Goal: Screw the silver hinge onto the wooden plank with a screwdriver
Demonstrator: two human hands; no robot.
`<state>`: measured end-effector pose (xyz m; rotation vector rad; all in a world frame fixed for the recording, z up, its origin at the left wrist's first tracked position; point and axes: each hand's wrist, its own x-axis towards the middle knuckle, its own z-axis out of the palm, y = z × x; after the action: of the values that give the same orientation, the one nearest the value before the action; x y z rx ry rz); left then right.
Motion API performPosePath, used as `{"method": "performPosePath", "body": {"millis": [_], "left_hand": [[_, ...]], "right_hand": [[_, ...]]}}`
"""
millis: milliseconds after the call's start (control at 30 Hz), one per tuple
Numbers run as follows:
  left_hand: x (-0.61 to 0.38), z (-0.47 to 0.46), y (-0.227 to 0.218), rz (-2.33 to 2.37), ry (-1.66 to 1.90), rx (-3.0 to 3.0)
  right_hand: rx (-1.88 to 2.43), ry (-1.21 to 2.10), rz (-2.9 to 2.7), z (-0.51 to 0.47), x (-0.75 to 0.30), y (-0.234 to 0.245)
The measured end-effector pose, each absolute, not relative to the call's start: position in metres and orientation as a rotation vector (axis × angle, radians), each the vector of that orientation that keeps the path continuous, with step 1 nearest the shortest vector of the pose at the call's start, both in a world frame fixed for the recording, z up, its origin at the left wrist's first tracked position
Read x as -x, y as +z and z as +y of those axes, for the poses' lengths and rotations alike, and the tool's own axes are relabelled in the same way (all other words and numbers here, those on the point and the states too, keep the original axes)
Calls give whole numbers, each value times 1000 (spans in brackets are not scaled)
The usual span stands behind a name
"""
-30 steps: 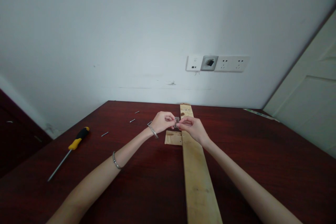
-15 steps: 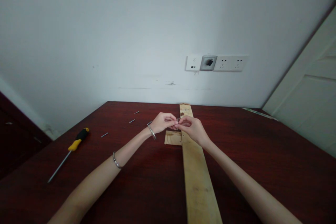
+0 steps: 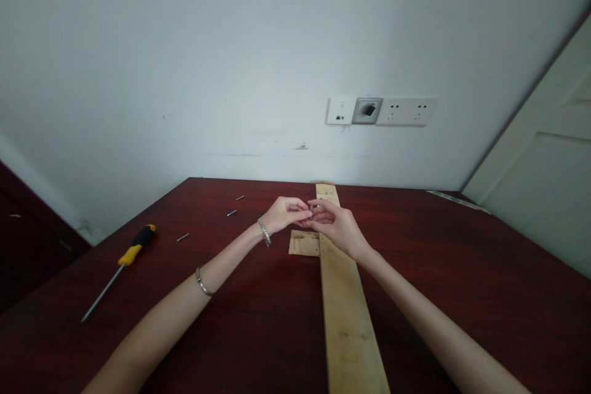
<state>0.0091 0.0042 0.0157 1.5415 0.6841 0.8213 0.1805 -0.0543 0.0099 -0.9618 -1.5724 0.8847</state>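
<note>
- The dark red desk is filling the lower view, its near edge falling outside it.
- The long pale board is running from the middle of the desk's far edge toward the near one; the view is cutting off its near end, and the right hand is covering part of it.
- The screwdriver is lying near the desk's left edge, handle toward the far-left corner.
- Of the hands, the left hand is pinching the small metal piece; the right hand is curving thumb and fingers about it, but I cannot tell whether it is gripping.
- The short wooden piece is meeting the board's left side; whether it is passing underneath, I cannot tell.
- The small metal piece is sitting between both hands' fingertips, toward the desk's far edge, fingers hiding most of its shape.
- Three slim metal fasteners are lying apart toward the far-left corner, too small for showing detail.
</note>
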Motion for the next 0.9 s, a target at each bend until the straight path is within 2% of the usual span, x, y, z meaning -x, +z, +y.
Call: {"method": "performPosePath", "body": {"millis": [500, 900], "left_hand": [[-8, 4, 22, 653, 831, -1537], [-5, 8, 17, 647, 848, -1412]], "right_hand": [[954, 683, -1760, -51, -187, 8], [907, 822, -1695, -46, -202, 11]]}}
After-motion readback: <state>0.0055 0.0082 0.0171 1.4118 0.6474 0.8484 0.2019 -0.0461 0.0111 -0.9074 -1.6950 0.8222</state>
